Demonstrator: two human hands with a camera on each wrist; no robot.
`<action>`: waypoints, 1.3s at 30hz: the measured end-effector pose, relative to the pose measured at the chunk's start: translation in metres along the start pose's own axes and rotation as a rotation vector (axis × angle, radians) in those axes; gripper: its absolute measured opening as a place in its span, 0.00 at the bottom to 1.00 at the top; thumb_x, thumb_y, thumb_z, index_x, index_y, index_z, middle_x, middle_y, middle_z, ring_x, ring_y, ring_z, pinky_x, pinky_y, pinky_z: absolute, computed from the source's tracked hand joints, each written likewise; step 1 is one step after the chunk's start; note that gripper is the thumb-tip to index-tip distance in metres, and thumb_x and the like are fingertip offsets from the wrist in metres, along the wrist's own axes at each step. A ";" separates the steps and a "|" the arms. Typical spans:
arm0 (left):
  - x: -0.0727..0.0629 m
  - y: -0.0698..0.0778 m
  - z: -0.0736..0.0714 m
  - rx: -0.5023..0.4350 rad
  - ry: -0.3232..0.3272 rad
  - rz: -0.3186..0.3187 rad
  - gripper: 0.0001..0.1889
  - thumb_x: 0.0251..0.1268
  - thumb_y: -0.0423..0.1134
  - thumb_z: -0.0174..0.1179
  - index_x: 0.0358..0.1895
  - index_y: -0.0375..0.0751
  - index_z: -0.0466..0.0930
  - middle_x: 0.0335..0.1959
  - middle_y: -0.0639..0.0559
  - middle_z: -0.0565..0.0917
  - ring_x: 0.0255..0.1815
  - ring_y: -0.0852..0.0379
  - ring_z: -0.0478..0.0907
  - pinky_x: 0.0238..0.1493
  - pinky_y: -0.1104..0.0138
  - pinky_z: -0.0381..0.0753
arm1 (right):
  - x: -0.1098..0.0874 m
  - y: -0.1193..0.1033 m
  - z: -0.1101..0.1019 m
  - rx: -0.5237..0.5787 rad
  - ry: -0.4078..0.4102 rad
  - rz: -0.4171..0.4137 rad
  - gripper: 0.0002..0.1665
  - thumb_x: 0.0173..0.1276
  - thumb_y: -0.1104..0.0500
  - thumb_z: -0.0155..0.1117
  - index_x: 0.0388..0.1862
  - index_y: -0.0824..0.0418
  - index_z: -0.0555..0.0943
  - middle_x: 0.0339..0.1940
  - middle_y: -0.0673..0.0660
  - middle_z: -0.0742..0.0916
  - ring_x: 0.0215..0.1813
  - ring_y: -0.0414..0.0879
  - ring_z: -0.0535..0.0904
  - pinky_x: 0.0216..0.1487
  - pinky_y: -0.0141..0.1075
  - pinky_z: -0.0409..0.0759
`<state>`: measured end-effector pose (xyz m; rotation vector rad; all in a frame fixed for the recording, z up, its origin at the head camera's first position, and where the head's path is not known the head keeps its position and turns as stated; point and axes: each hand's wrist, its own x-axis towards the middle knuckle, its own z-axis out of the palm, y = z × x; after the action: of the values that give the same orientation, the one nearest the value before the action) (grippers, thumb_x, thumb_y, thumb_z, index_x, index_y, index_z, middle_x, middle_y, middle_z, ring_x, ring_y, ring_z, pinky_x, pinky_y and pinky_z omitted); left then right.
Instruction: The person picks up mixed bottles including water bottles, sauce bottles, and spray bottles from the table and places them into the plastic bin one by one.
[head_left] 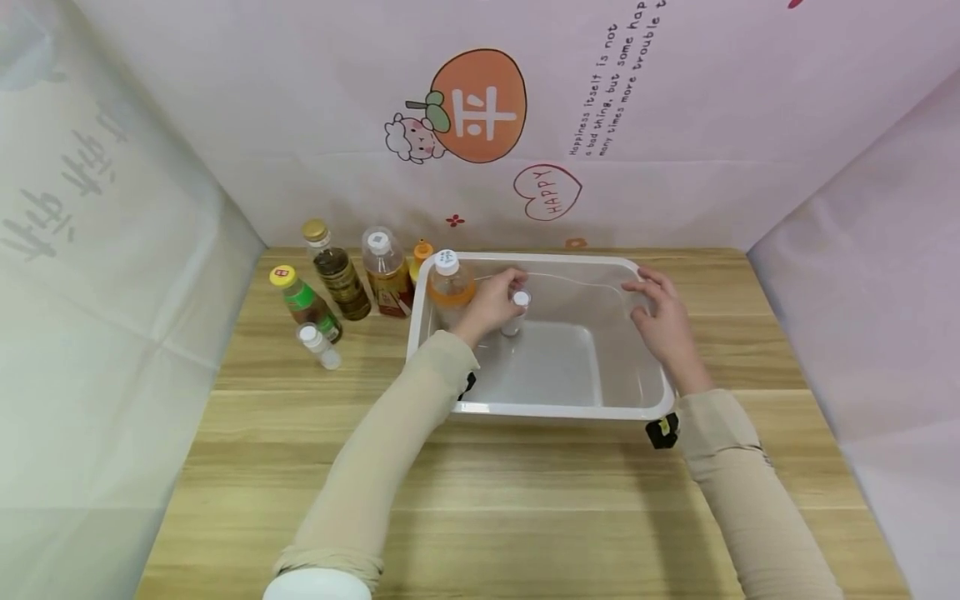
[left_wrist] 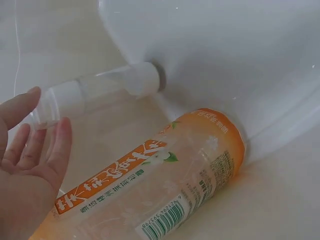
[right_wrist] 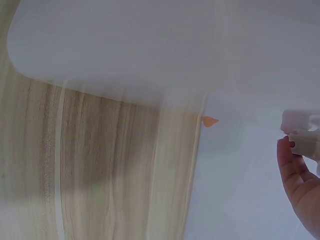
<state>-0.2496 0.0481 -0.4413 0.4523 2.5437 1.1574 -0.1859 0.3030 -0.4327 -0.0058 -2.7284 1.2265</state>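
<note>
Inside the white plastic bin (head_left: 536,411), a small clear bottle (left_wrist: 105,86) with a white cap stands on the floor. My left hand (head_left: 492,307) reaches in over the left side and pinches this bottle by its capped top, thumb on one side and fingers on the other. Beside it in the bin is a larger drink bottle (left_wrist: 195,165) with an orange label and white cap. My right hand (head_left: 663,323) is at the bin's right side, fingers extended and spread near the far right rim. In the right wrist view its fingers (right_wrist: 287,167) reach the rim's edge.
Left of the bin stand a yellow-capped bottle (head_left: 306,304), a small white-capped bottle (head_left: 320,347), a gold-capped dark bottle (head_left: 339,277), a brown-liquid bottle (head_left: 390,283) and an orange-topped bottle (head_left: 422,254). Printed cloth (head_left: 322,100) surrounds the wooden table (head_left: 525,500).
</note>
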 end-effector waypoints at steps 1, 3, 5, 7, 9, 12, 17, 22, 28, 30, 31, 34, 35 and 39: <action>0.000 0.000 0.000 0.012 -0.001 0.006 0.26 0.60 0.29 0.62 0.63 0.36 0.69 0.58 0.42 0.78 0.59 0.49 0.75 0.63 0.63 0.74 | 0.000 0.000 0.000 0.001 0.002 -0.004 0.22 0.57 0.76 0.49 0.52 0.73 0.76 0.70 0.67 0.67 0.72 0.67 0.60 0.72 0.59 0.58; -0.001 -0.001 -0.001 0.024 -0.008 0.011 0.26 0.60 0.28 0.62 0.63 0.35 0.70 0.58 0.41 0.78 0.59 0.48 0.75 0.64 0.63 0.74 | 0.000 -0.001 0.000 0.002 0.003 -0.011 0.22 0.57 0.76 0.49 0.52 0.73 0.77 0.70 0.67 0.67 0.72 0.67 0.61 0.72 0.59 0.58; -0.001 -0.002 -0.001 0.039 -0.015 0.014 0.25 0.60 0.27 0.62 0.62 0.34 0.70 0.57 0.40 0.78 0.59 0.48 0.75 0.64 0.63 0.74 | 0.000 -0.001 0.000 0.003 0.006 -0.016 0.22 0.57 0.76 0.49 0.51 0.74 0.77 0.70 0.68 0.68 0.72 0.67 0.61 0.72 0.58 0.59; -0.001 -0.002 -0.001 0.048 -0.021 0.010 0.25 0.61 0.27 0.61 0.62 0.34 0.70 0.58 0.40 0.78 0.59 0.48 0.74 0.64 0.63 0.73 | 0.000 -0.002 0.000 0.003 0.004 -0.015 0.22 0.57 0.77 0.49 0.51 0.74 0.77 0.70 0.68 0.67 0.72 0.67 0.61 0.72 0.58 0.59; -0.002 -0.002 -0.001 0.058 -0.026 0.004 0.24 0.61 0.28 0.60 0.62 0.34 0.70 0.58 0.40 0.77 0.60 0.48 0.74 0.65 0.63 0.72 | 0.000 -0.003 0.000 -0.002 0.002 -0.013 0.22 0.57 0.76 0.50 0.51 0.73 0.77 0.70 0.67 0.67 0.72 0.66 0.61 0.72 0.58 0.58; -0.003 -0.001 -0.002 0.059 -0.033 -0.014 0.24 0.63 0.28 0.59 0.63 0.35 0.69 0.60 0.41 0.76 0.61 0.49 0.72 0.67 0.63 0.71 | 0.000 -0.004 -0.001 -0.012 -0.002 -0.014 0.22 0.57 0.76 0.50 0.52 0.73 0.77 0.70 0.67 0.67 0.72 0.67 0.60 0.72 0.59 0.58; -0.005 0.000 -0.004 0.054 -0.035 -0.026 0.25 0.64 0.29 0.58 0.64 0.36 0.68 0.64 0.43 0.74 0.64 0.49 0.71 0.70 0.62 0.68 | 0.001 -0.005 0.001 -0.009 0.001 -0.023 0.22 0.57 0.76 0.50 0.52 0.73 0.77 0.70 0.68 0.68 0.72 0.67 0.61 0.72 0.59 0.59; -0.006 0.002 -0.006 0.091 -0.016 0.015 0.25 0.64 0.31 0.58 0.65 0.38 0.68 0.65 0.45 0.73 0.66 0.50 0.70 0.70 0.62 0.67 | 0.001 -0.004 0.003 0.004 0.010 -0.037 0.22 0.57 0.76 0.49 0.51 0.74 0.77 0.69 0.69 0.68 0.71 0.67 0.61 0.71 0.58 0.59; -0.009 0.016 -0.011 0.046 0.005 0.051 0.23 0.65 0.31 0.57 0.64 0.42 0.69 0.65 0.49 0.73 0.66 0.51 0.70 0.68 0.62 0.70 | 0.001 -0.003 0.001 0.014 0.004 -0.033 0.22 0.57 0.77 0.49 0.51 0.74 0.77 0.69 0.69 0.68 0.72 0.67 0.60 0.72 0.59 0.57; -0.011 0.023 -0.013 0.009 0.011 0.058 0.24 0.65 0.31 0.57 0.64 0.44 0.69 0.65 0.50 0.73 0.66 0.52 0.70 0.68 0.62 0.71 | 0.000 -0.003 0.000 0.012 0.001 -0.028 0.22 0.57 0.77 0.49 0.52 0.74 0.77 0.70 0.69 0.67 0.72 0.68 0.59 0.73 0.59 0.56; -0.012 0.026 -0.014 -0.010 0.013 0.065 0.24 0.65 0.31 0.57 0.64 0.44 0.69 0.65 0.50 0.73 0.66 0.52 0.70 0.67 0.63 0.71 | 0.000 -0.003 0.000 0.009 -0.003 -0.022 0.22 0.57 0.77 0.50 0.52 0.74 0.76 0.70 0.68 0.67 0.72 0.68 0.59 0.73 0.60 0.56; -0.015 0.034 -0.020 -0.071 0.020 0.085 0.24 0.64 0.31 0.58 0.64 0.45 0.70 0.64 0.50 0.74 0.64 0.52 0.72 0.64 0.64 0.74 | -0.001 -0.004 -0.001 0.003 -0.007 -0.018 0.23 0.57 0.77 0.50 0.52 0.74 0.76 0.70 0.68 0.67 0.73 0.68 0.59 0.73 0.60 0.56; -0.017 0.037 -0.023 -0.085 0.024 0.088 0.23 0.64 0.31 0.58 0.63 0.45 0.70 0.63 0.50 0.75 0.62 0.53 0.72 0.63 0.65 0.75 | -0.001 -0.004 -0.001 0.001 -0.008 -0.016 0.23 0.57 0.76 0.50 0.53 0.74 0.76 0.70 0.68 0.67 0.73 0.68 0.59 0.73 0.60 0.55; -0.026 0.048 -0.036 -0.137 0.035 0.100 0.22 0.65 0.32 0.59 0.62 0.44 0.72 0.60 0.50 0.77 0.58 0.54 0.75 0.57 0.67 0.78 | -0.001 -0.003 -0.001 -0.003 -0.011 -0.011 0.23 0.58 0.76 0.50 0.53 0.74 0.76 0.71 0.68 0.67 0.73 0.68 0.58 0.73 0.60 0.55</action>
<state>-0.2335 0.0429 -0.3783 0.5347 2.4760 1.3764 -0.1848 0.3016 -0.4294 0.0157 -2.7362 1.2226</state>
